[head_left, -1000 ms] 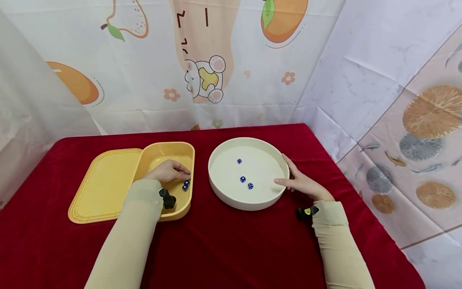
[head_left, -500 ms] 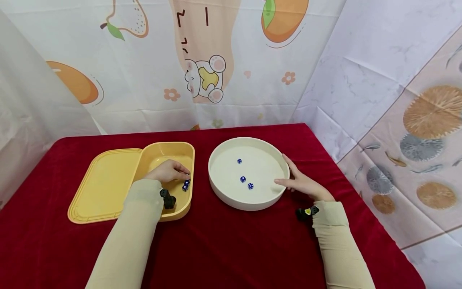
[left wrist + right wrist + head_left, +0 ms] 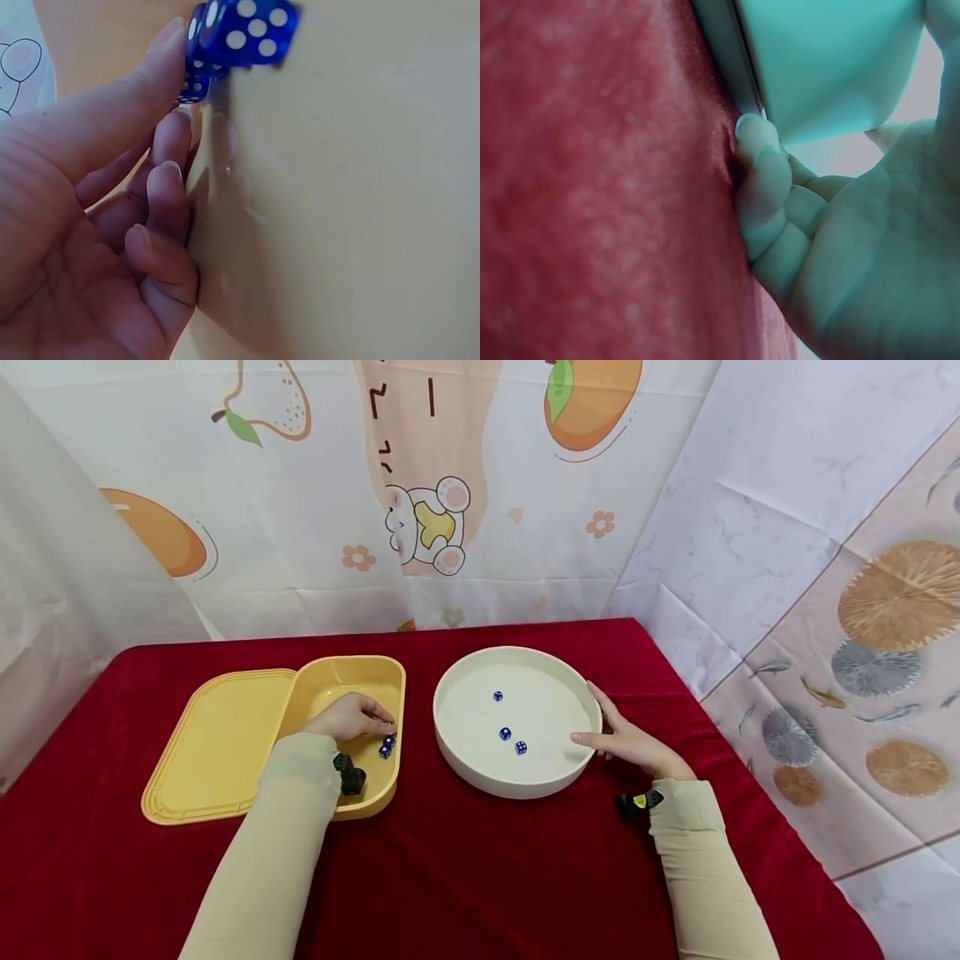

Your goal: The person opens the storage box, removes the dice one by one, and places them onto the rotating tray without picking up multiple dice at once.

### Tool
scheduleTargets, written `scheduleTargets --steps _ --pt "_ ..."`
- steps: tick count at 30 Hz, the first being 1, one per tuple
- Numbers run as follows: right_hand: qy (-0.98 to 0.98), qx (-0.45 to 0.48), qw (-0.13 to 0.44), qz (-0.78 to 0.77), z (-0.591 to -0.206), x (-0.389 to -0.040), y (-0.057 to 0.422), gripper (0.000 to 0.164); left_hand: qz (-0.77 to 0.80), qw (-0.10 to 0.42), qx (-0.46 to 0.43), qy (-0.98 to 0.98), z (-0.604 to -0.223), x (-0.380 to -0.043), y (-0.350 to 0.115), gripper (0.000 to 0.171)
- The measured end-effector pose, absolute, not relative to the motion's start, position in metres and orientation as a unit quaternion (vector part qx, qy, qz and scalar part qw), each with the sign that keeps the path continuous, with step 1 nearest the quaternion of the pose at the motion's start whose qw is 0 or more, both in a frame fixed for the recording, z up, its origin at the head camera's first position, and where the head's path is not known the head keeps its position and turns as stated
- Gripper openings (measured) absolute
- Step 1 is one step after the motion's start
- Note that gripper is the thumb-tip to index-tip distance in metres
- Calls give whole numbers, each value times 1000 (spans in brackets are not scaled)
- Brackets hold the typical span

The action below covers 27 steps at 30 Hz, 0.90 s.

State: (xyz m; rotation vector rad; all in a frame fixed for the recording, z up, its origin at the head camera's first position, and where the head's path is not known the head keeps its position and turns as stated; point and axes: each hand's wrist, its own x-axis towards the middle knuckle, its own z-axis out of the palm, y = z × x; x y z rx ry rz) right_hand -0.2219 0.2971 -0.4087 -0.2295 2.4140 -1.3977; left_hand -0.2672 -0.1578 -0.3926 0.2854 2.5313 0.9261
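My left hand [image 3: 347,717] reaches into the yellow plastic box [image 3: 341,670], close to its right wall. Its thumb and fingertips pinch a small blue die [image 3: 193,88] with white dots; part of that die is hidden by the thumb. More blue dice [image 3: 386,746] lie against the box wall right beside the fingertips, and a die [image 3: 255,30] showing five dots looms large in the left wrist view. My right hand [image 3: 630,742] grips the round white tray [image 3: 487,779] at its right side, thumb over the rim and fingers outside the wall, low near the cloth.
Three blue dice [image 3: 505,733] lie spread inside the white tray. The yellow lid [image 3: 217,743] lies flat to the left of the box. Dark red cloth [image 3: 480,868] covers the table, and printed curtains [image 3: 300,527] hang behind it and along the right.
Both hands have kept their places, and the dice in the tray and box lie where they were. Only a very slight shift of the head view shows.
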Motion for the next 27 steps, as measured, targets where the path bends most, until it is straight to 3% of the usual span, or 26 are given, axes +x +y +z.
scheduleTargets --steps 27 --pt "852 -77 171 -488 -407 -221 296 99 347 218 111 906 -391 -267 -158 32"
